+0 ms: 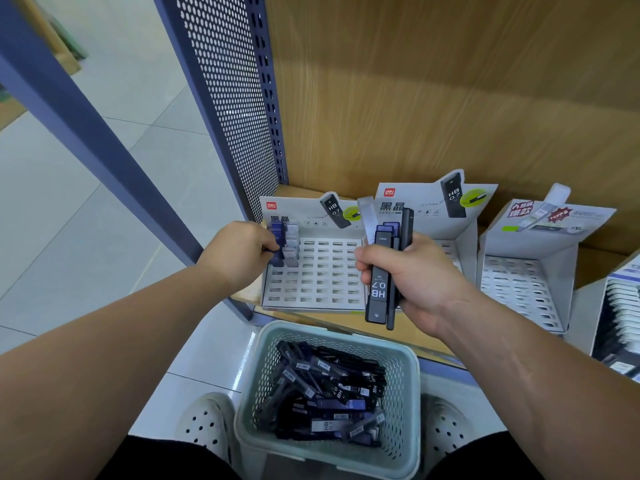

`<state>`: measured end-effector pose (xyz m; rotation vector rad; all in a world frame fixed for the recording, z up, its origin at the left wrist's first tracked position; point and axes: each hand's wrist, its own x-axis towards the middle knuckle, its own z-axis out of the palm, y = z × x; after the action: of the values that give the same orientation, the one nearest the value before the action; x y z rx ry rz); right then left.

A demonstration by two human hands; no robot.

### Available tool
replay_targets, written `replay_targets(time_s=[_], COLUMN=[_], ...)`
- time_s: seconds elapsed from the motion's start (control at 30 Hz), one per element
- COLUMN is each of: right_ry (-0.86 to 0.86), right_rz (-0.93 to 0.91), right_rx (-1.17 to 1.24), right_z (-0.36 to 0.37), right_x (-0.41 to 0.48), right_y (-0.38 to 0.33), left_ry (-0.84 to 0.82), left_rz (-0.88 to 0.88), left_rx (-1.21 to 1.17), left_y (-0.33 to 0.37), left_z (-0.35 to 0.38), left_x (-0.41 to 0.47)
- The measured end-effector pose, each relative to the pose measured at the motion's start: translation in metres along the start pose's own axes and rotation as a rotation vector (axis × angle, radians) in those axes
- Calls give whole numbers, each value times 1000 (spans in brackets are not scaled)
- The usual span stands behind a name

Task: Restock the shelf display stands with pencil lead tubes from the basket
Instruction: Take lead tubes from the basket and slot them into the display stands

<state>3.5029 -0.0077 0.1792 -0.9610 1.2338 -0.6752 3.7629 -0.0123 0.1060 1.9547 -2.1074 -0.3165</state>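
A pale green basket (403, 379) on the floor holds several dark pencil lead tubes (332, 386). On the shelf stands a grey slotted display stand (318, 282); a few blue and clear tubes (285, 244) fill its far left slots. My left hand (239, 252) pinches a dark tube at those left slots. My right hand (412, 275) grips a bundle of several black and blue tubes (384, 271) upright above the stand's right edge.
A second grey stand (450, 233) sits behind my right hand and a third stand (526, 278) is further right, both with bare slots. A box of white items (620, 320) is at the right edge. A blue perforated shelf post (228, 109) rises left. White shoes flank the basket.
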Motion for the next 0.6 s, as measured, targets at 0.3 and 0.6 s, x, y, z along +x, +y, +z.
replay_targets(time_s=[0.3,0.6], right_ry=[-172,-193], right_rz=[33,45], right_rx=[-37,-79], right_z=[3,11], right_x=[-7,-11], right_y=[-5,-6], left_ry=[85,-140], left_rz=[-114,-246], left_rx=[-311,-1144], left_y=[43,84], left_z=[-34,-61], left_x=[1,-7])
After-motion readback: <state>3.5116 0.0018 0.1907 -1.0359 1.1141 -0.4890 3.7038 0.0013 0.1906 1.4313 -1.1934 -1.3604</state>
